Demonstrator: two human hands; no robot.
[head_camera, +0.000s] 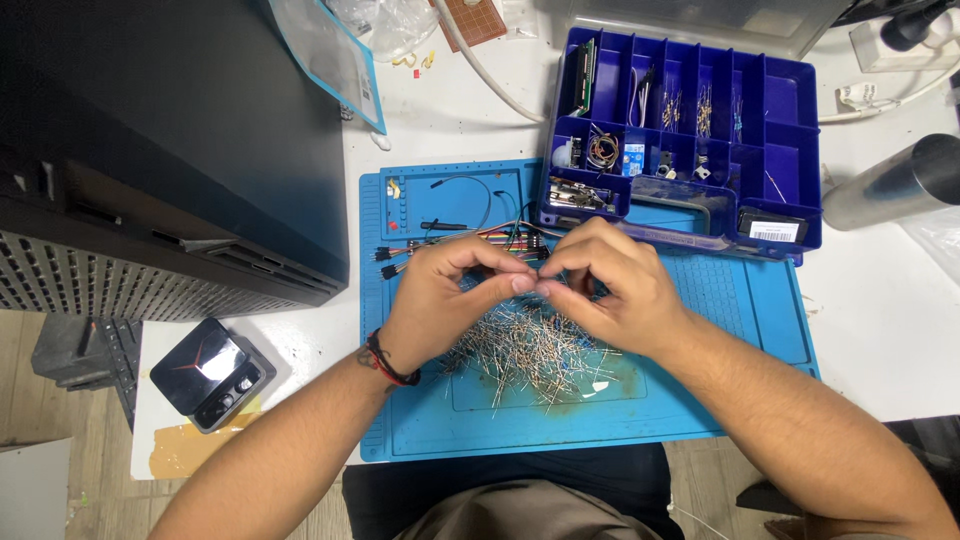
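Observation:
My left hand (440, 300) and my right hand (610, 285) meet fingertip to fingertip above a blue work mat (700, 400). Between the pinched fingers sits a small wire-legged component, too tiny to make out clearly. Just below the hands lies a loose pile of thin wire-legged parts (530, 350) spread over the mat. My left wrist wears a red and black band (388, 362). A bundle of coloured jumper wires (440, 240) lies on the mat behind my left hand.
A blue compartment box (790, 120) with small electronic parts stands at the back right of the mat. A large black case (170, 150) fills the left. A small black device (215, 372) lies front left, a metal cylinder (890, 185) far right.

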